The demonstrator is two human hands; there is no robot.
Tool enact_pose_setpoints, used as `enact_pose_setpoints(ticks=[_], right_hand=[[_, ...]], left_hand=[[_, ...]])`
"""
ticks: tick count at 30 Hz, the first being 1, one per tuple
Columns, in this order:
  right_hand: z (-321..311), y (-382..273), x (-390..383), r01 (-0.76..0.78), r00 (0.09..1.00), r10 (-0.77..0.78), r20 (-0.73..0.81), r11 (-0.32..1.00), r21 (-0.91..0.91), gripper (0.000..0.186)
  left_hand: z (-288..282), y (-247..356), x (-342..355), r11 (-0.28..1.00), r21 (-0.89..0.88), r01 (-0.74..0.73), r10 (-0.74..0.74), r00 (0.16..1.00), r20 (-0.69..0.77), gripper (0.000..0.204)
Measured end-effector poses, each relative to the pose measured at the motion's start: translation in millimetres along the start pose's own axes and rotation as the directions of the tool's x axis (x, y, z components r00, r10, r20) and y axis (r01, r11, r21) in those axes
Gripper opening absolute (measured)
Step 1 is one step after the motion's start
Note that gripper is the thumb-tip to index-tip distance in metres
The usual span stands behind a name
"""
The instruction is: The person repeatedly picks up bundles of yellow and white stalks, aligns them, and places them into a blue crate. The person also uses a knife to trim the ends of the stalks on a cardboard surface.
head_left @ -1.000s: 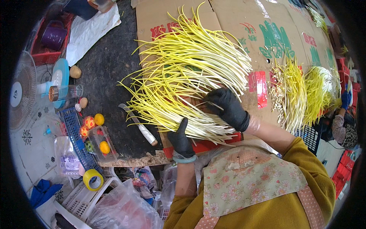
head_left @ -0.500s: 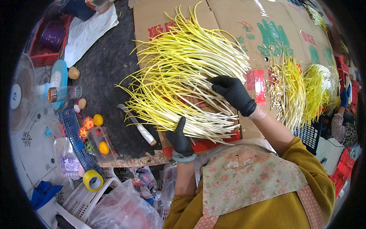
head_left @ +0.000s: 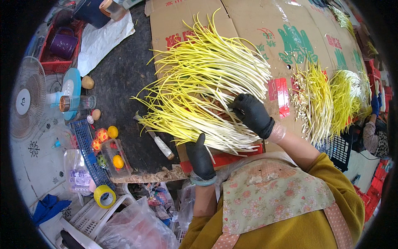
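Note:
A wide heap of yellow chives, yellow at the leaf ends and white at the stems, lies spread over flattened cardboard. Both hands wear black gloves. My right hand is over the white stems at the heap's near right part, its fingers bent and pinched on a few stalks; the fingertips are partly hidden. At the near edge, my left hand touches the closest stalks, thumb raised and apart from the fingers. A knife with a pale handle lies left of the heap, its blade tip close to the leaf ends.
More chive bundles with loose trimmings lie to the right. Left on the dark tabletop are a glass jar, a blue basket and a clear tray with orange fruit. A fan stands beyond. Another person's gloved hand shows far right.
My right hand has moved nearer to me over the stems, its fingers still bent. My left hand has shifted slightly right and nearer. The whole view has shifted a little.

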State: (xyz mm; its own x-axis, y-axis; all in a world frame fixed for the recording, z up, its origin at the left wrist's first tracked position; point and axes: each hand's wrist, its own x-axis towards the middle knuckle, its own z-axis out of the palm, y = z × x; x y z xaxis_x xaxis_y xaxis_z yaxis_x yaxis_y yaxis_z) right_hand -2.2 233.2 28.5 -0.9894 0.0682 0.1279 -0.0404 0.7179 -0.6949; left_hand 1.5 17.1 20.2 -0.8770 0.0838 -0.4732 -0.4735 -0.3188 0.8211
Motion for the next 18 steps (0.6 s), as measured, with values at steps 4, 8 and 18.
enact_pose_setpoints(ticks=[4,8,18], right_hand=[[3,-6,-16,-0.179,0.978,0.169,0.122,0.981,0.074,0.02],[-57,-72,-16,-0.482,0.876,0.375,0.303,0.676,0.557,0.025],[-9,-58,-3,-0.079,0.956,0.058,0.288,0.995,0.06,0.036]], left_hand=[[4,-8,-4,0.985,0.09,-0.145,0.151,0.987,-0.062,0.052],[7,-3,-17,0.969,0.147,-0.197,0.211,0.974,-0.081,0.048],[26,-17,3,0.974,0.027,-0.223,0.224,0.974,-0.044,0.04]])
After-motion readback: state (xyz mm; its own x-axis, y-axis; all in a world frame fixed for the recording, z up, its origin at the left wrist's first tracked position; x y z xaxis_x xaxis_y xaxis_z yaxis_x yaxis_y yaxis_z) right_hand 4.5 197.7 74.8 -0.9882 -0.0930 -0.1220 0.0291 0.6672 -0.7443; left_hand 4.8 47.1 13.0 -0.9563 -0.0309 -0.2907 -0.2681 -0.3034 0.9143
